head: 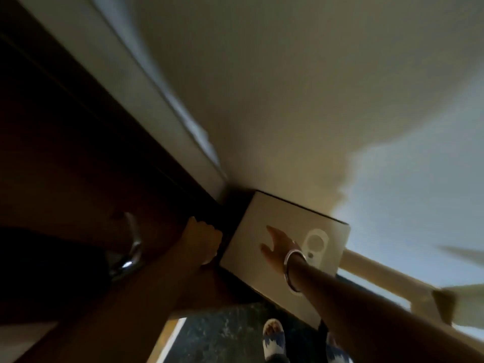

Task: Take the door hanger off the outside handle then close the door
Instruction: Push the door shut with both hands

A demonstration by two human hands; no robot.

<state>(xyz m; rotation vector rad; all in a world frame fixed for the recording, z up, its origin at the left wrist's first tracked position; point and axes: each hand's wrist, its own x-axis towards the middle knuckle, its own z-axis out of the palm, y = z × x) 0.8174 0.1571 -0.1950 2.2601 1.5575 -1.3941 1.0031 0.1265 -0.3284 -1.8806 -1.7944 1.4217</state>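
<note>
The view is tilted and blurred. A dark brown door (78, 192) fills the left side, with a silver lever handle (129, 254) on its face. My left hand (201, 241) is curled around the door's edge, just right of the handle. A white door hanger (317, 243) with a round hole lies flat on a white cabinet top (264, 213). My right hand (277, 246), with a silver bangle on the wrist, hovers over that top just left of the hanger, fingers spread and holding nothing.
A beige wall (288, 87) rises behind the cabinet, with a pale door frame (146, 82) running along the door. Light wooden bars (372, 271) stand at the right. Below lie a dark speckled floor (222, 334) and my sandalled foot (273, 339).
</note>
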